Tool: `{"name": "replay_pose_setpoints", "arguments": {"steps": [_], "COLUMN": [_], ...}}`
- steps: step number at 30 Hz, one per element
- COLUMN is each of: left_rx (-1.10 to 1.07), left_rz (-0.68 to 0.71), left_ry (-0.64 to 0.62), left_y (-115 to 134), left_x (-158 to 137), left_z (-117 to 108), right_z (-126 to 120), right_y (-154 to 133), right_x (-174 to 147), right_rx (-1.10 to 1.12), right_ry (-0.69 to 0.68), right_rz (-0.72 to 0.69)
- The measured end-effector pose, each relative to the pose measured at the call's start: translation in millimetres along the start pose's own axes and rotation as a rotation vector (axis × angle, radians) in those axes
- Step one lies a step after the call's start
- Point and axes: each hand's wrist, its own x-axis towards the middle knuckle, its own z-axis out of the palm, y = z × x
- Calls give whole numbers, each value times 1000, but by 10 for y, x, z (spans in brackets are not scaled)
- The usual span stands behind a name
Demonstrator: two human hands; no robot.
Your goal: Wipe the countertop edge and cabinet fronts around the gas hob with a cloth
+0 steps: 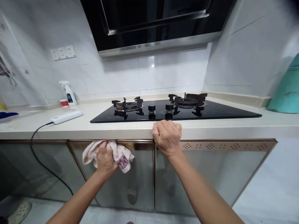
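My left hand (105, 158) is closed on a pale pinkish cloth (122, 154) with a purple patch. It presses the cloth against the top of a glass cabinet door (133, 180), over its perforated copper-coloured edge strip. My right hand (167, 135) is a closed fist resting at the front edge of the white countertop (130, 133), just before the stove. Whether anything is inside that fist is hidden. Behind it lies a black glass gas stove (217, 112) with two burners and two knobs.
A white device (67, 117) with a black cable (44, 165) lies on the left counter. Behind it stand a spray bottle (70, 95) and a red-and-white cup (64, 102). A turquoise container (286, 90) stands at the right. The black range hood (149, 21) hangs above.
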Motion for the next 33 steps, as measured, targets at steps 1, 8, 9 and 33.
{"name": "replay_pose_setpoints", "arguments": {"steps": [1, 8, 9, 33], "left_rx": [-18, -263, -290, -650], "left_rz": [10, 312, 326, 54], "left_ry": [3, -103, -124, -134], "left_y": [202, 1513, 1679, 1769], "left_x": [34, 263, 293, -209], "left_z": [-8, -52, -33, 103], "right_z": [-4, -9, -5, -435], "right_y": [0, -2, 0, -228], "right_x": [2, -15, -19, -1681], "right_rx": [7, -20, -22, 707], "right_ry": [-7, -8, -9, -525], "right_rz": [4, 3, 6, 1098]}}
